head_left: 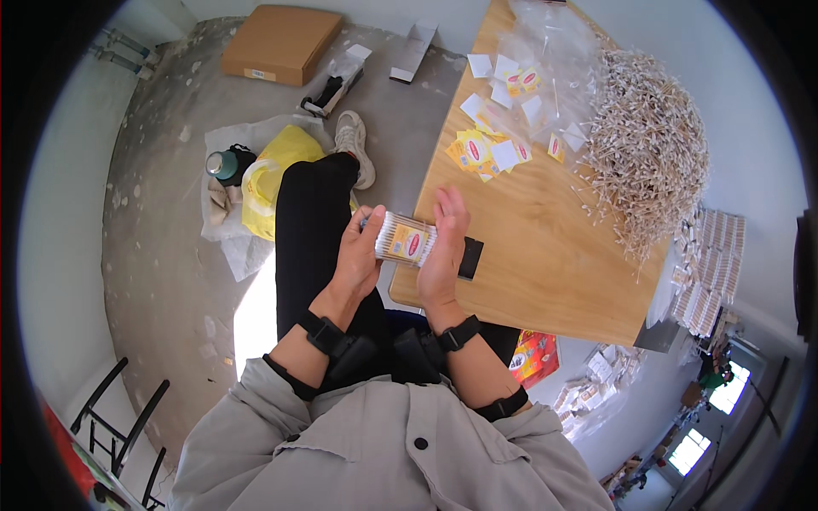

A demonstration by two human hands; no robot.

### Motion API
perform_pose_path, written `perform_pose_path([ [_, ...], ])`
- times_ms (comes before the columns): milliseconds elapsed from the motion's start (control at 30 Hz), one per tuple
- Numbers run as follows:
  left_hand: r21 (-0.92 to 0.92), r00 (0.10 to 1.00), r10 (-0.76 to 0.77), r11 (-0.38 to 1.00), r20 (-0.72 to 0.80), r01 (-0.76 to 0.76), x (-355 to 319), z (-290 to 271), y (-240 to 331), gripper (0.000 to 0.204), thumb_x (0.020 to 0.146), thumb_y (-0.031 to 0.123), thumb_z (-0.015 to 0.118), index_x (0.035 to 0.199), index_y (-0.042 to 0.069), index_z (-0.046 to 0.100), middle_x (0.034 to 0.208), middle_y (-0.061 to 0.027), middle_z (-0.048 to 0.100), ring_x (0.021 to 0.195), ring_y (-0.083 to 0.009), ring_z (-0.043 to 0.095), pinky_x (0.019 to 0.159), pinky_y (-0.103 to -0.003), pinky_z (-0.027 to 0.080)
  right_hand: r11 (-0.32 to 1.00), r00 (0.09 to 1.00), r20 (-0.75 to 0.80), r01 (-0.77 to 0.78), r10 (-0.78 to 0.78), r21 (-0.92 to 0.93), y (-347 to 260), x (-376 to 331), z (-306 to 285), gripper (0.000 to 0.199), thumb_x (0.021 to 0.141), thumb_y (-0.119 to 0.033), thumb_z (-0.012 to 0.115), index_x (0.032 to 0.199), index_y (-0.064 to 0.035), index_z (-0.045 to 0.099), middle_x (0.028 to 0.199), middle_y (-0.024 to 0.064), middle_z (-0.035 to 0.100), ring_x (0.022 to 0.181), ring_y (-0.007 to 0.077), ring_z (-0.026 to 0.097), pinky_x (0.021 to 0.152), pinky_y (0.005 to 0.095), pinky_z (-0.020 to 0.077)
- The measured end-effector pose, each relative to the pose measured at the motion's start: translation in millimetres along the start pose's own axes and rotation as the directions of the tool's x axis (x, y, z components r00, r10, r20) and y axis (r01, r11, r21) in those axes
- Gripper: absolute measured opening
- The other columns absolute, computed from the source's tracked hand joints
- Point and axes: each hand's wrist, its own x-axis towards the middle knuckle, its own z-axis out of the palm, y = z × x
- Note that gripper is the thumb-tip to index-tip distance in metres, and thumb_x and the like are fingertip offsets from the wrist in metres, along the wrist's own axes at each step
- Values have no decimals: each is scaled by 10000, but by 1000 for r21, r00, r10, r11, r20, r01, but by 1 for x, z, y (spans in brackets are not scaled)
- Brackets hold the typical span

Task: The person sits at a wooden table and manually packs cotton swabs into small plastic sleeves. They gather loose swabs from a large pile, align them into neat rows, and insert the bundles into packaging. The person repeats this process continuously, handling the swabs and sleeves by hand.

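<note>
Over my lap, at the table's near left corner, my left hand [356,255] is closed around one end of a pack of cotton swabs [406,239]. The pack has white tips at both ends and a yellow and white label card with a red oval on its front. My right hand [446,243] lies with its palm against the pack's other end, its fingers stretched out. Beyond the hands, yellow and white label cards [479,152] are scattered on the wooden table [545,264]. A large heap of loose cotton swabs [649,136] covers the table's far right.
Clear plastic bags [554,51] lie at the table's back. A small black object [469,258] sits at its left edge. Stacked swab packs [716,255] stand beyond the right side. On the floor are a cardboard box [281,43], a yellow bag [277,175] and a bottle [222,164].
</note>
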Motion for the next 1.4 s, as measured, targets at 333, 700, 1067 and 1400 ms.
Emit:
perform_pose_path([
  [333, 290, 991, 18, 957, -133, 22, -15, -3, 11, 275, 1038, 343, 507, 1045, 94, 623, 814, 30, 622, 709, -52, 591, 645, -213, 490, 996, 996, -85, 25, -17, 85, -7, -1, 7, 492, 1067, -283, 304, 1387, 82, 380, 1418, 190, 402, 1341, 273, 401, 1157, 365, 274],
  [700, 442, 978, 192, 887, -87, -135, -25, 4, 1, 278, 1036, 325, 517, 1038, 76, 641, 745, 66, 534, 621, -17, 410, 540, -198, 335, 996, 995, -84, 47, -53, -70, -2, 0, 7, 439, 1059, -266, 325, 1286, 75, 482, 1406, 176, 447, 1310, 304, 418, 1124, 365, 291],
  [1067, 661, 975, 215, 741, -62, -121, -48, -13, 38, 173, 984, 208, 620, 863, 94, 570, 692, 56, 494, 571, -15, 391, 513, -185, 302, 907, 986, -136, -26, 91, 420, 7, -2, -9, 481, 1077, -290, 319, 1395, 69, 357, 1468, 154, 368, 1372, 252, 379, 1185, 392, 255],
  [1400, 338, 977, -126, 924, -174, 180, -47, 3, 8, 316, 883, 288, 746, 1115, 121, 612, 987, 24, 636, 874, -61, 553, 763, -238, 387, 955, 997, -57, -27, 46, 296, -1, -5, -9, 535, 1069, -355, 303, 1413, 51, 356, 1468, 162, 383, 1374, 248, 382, 1174, 387, 259],
])
